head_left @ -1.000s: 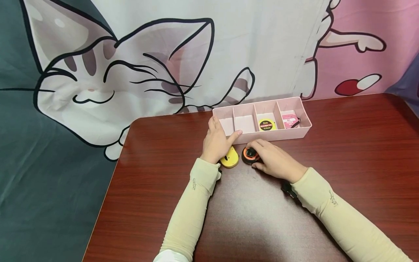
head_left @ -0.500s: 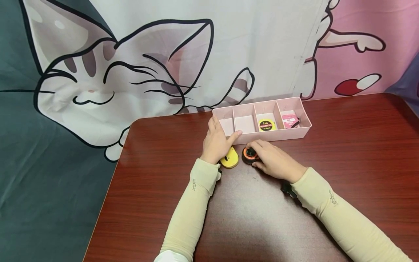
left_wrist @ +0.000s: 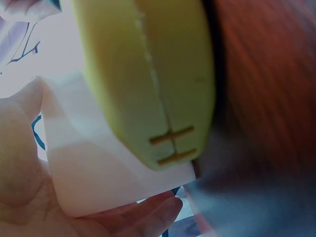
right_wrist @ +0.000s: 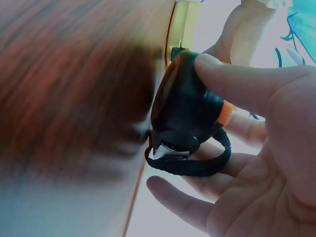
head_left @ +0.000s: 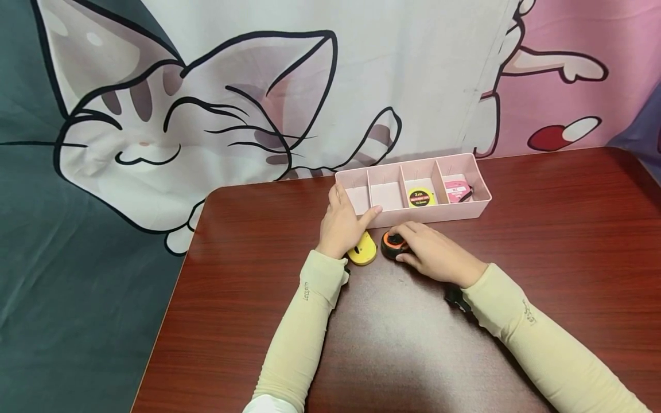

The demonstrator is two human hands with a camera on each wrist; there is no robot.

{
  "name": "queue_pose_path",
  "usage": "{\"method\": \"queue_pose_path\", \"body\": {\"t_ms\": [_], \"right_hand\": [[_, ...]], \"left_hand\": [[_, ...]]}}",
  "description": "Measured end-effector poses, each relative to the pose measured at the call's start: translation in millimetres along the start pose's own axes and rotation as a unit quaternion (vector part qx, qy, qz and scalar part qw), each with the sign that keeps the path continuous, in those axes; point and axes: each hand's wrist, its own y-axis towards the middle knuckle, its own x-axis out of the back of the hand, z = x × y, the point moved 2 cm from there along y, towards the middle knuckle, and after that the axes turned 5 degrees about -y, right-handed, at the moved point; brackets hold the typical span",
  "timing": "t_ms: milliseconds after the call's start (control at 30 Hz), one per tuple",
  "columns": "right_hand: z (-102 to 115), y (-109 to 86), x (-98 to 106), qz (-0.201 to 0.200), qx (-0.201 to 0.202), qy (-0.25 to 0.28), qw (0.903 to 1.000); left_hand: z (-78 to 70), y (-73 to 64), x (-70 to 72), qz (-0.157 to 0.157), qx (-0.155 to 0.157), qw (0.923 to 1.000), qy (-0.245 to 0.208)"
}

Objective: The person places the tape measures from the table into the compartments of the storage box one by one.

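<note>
My left hand (head_left: 341,225) grips the left end of a pink divided box (head_left: 434,214), its thumb over the front rim and its fingers along the end wall. In the right wrist view, a black and orange tape measure (right_wrist: 185,103) with a wrist strap (right_wrist: 197,167) sits between the thumb and fingers of my right hand (right_wrist: 276,133). It is at the table, just in front of the box. Between the hands lies a yellow tape measure (head_left: 364,250), partly covered by my left hand in the head view; its rounded edge fills the middle of the left wrist view.
Inside the box, a yellow "2m" tape measure (head_left: 420,197) is in the third compartment from the left and a pink one (head_left: 457,190) in the rightmost. The dark red table (head_left: 248,269) meets a cartoon-cat curtain (head_left: 232,103) behind the box.
The black and orange tape measure has turned slightly under my right fingers, showing more of its orange ring. My left hand and the box stay where they were.
</note>
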Motion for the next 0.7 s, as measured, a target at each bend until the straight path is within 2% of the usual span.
{"method": "queue_pose_path", "body": {"t_ms": [700], "right_hand": [[-4.6,-1.1,1.3,-0.002,-0.024,0.053,0.9983]], "left_hand": [[-0.4,0.2,-0.2,0.004,0.003,1.0,-0.002]]}}
